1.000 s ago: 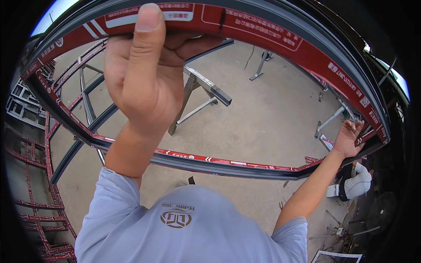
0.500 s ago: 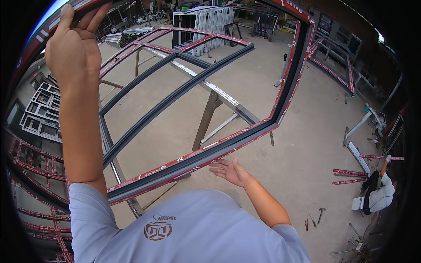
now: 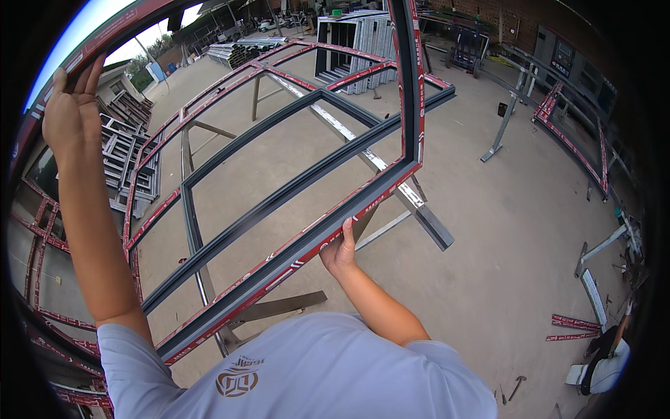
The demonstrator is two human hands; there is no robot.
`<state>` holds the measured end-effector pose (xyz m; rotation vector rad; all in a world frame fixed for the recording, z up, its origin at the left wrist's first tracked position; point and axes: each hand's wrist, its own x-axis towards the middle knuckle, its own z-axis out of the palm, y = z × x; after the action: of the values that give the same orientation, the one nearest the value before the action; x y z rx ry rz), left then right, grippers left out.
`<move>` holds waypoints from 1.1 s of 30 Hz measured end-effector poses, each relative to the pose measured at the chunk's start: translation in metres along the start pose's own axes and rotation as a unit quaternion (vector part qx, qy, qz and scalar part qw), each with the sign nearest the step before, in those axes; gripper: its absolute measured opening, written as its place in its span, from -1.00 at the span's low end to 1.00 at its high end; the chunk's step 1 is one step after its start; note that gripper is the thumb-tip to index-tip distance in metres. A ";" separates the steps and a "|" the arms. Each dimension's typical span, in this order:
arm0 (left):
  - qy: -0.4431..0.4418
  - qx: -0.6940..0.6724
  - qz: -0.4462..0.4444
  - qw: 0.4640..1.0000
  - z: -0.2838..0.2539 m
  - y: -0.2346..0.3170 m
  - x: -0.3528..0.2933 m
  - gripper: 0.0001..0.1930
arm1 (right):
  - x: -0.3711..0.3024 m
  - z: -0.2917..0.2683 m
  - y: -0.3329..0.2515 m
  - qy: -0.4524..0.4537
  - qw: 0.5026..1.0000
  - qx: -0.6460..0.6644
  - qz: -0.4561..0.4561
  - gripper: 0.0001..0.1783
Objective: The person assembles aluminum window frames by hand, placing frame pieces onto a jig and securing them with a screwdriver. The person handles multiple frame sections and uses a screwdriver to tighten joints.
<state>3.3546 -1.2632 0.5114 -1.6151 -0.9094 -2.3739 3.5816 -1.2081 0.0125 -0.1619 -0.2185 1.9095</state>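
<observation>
A large dark grey window frame (image 3: 279, 262) covered in red protective film is held up tilted in front of me. My left hand (image 3: 73, 119) is raised at the far left, its fingers and thumb against the frame's upper bar. Lower down, my right hand (image 3: 340, 250) grips the underside of the near bar, thumb up along its face and fingers partly hidden. Beyond the held frame, a second large frame with grey crossbars (image 3: 314, 177) lies on a trestle with a silver beam (image 3: 435, 226).
Pale frames (image 3: 359, 52) stand stacked at the back, and silver profiles (image 3: 237, 51) lie to their left. A smaller red-filmed frame (image 3: 606, 164) rests on stands at right. A co-worker (image 3: 608, 366) is low at the right edge, near red strips (image 3: 576, 322) and a hammer (image 3: 516, 388).
My right hand has gone from open below the bar to gripping it. The held frame's right corner has shifted left in view, and my left hand now appears lower and farther left.
</observation>
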 end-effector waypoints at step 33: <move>0.379 0.058 -0.609 0.694 -0.224 -0.577 -0.190 -0.54 | 0.099 -0.015 -0.036 0.304 0.875 -0.315 0.209 0.01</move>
<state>3.0090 -0.9598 0.0559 0.4436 -2.1651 -3.0005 3.5838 -1.1021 0.0060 -1.3207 -0.3917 2.0360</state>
